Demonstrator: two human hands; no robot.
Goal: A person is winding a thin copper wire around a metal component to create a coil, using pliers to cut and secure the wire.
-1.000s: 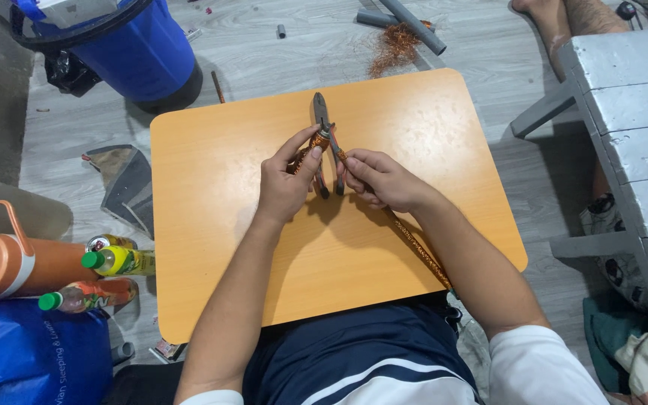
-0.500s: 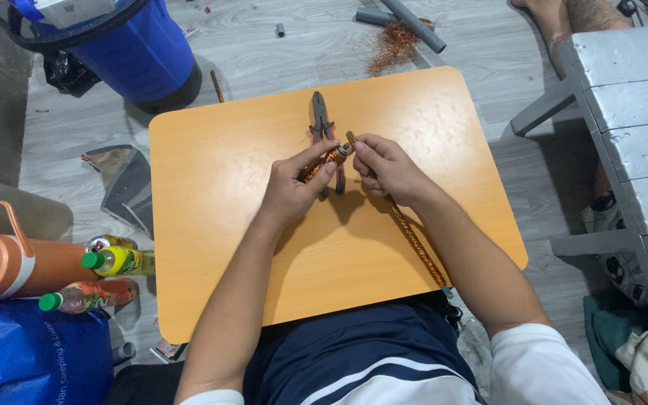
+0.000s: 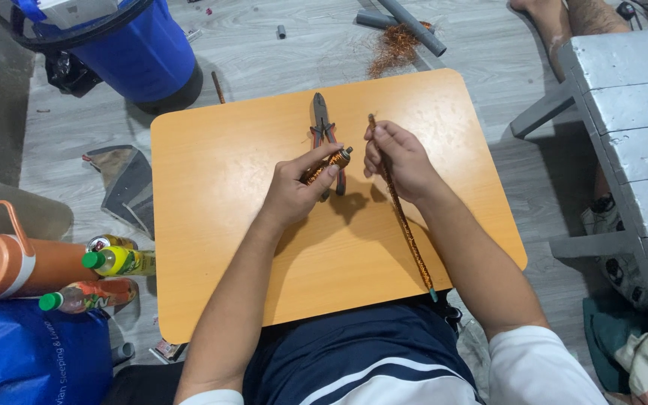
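our hands have parted above the pliers (image 3: 325,139): left hand (image 3: 299,189) grips a copper-wound piece (image 3: 325,165), right hand (image 3: 397,159) a copper rod (image 3: 403,217).

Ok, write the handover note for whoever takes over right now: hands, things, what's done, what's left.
Left hand: closed on a short coppery wound piece, its end pointing toward the right hand.
Right hand: holds a long coppery rod near its top; the rod slants back across the table past the near edge.
Pliers: lying shut on the table just beyond the hands, not held.
Loose copper wire: a heap on the floor beyond the table.
Done: both pieces are in hand and apart.
Left: the two pieces are not joined; the pliers are unused.
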